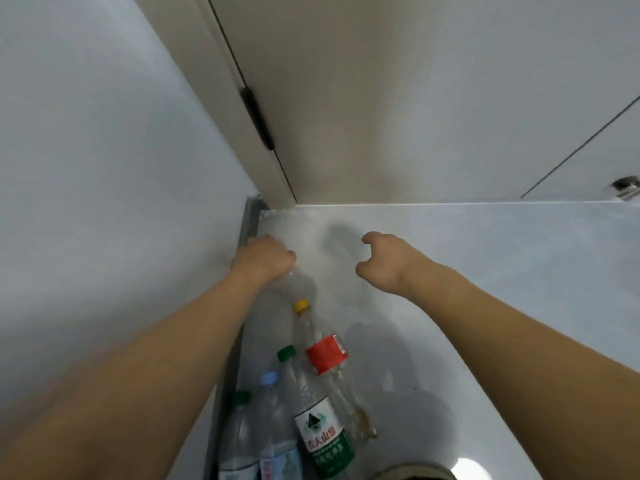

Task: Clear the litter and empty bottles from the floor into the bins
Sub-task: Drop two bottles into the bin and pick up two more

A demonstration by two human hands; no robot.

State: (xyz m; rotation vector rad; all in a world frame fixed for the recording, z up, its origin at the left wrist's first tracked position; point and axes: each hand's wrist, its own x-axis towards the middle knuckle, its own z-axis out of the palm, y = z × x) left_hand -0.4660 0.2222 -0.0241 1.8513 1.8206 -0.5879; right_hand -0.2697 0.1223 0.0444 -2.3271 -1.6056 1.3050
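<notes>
Several empty plastic bottles lie on the pale floor [485,271] along the left wall. One has a yellow cap [301,305] and a red label [325,355]. Beside it lie a green-capped bottle with a green and white label [320,429], a light-blue-capped bottle [273,410] and a dark-green-capped bottle [239,420]. My left hand [265,258] is closed around the end of a clear bottle [301,285] just above the yellow cap. My right hand [384,261] hovers to the right, fingers loosely curved, holding nothing.
A grey wall [104,168] runs along the left with a metal strip at its foot. A beige door [381,98] with a black hinge [258,119] closes off the far side. A metal door stop [625,188] sits far right. A round rim [412,472] shows at the bottom edge.
</notes>
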